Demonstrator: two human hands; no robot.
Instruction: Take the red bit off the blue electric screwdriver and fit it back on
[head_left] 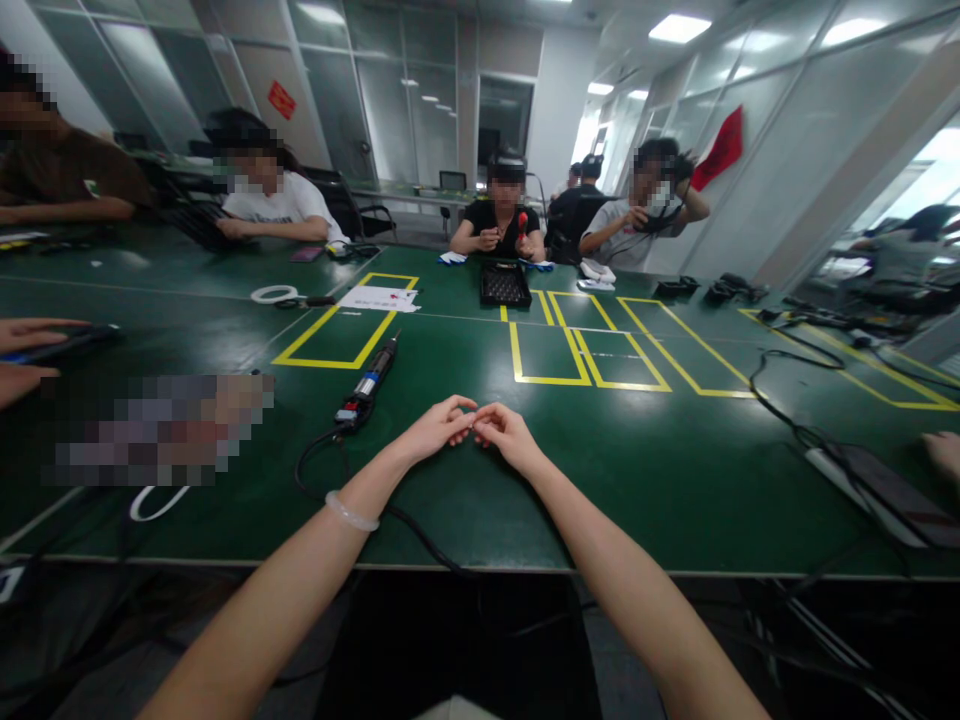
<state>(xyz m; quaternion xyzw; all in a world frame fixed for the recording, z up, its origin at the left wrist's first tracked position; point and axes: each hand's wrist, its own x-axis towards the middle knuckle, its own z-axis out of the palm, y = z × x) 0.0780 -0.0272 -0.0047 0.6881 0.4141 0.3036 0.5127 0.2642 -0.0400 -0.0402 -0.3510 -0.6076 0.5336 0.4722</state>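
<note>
My left hand [444, 424] and my right hand [504, 434] meet at the fingertips above the green table [465, 520]. The fingers of both are pinched together. Whatever lies between them, if anything, is too small or hidden to make out. A pale bracelet [351, 512] circles my left wrist. Left of my left hand lies a corded, pen-shaped power tool, which looks like an electric screwdriver [367, 385], with its tip pointing away from me. Its black cable [420, 535] runs under my left forearm to the table's front edge.
Yellow tape outlines [551, 380] mark the table ahead. Beyond are a paper sheet [379, 299], a black tray [505, 286] and a white ring-shaped item [274, 295]. Cables [795, 420] and a dark flat device [892, 490] lie right. Several people sit around; a co-worker's hand [30, 335] is left.
</note>
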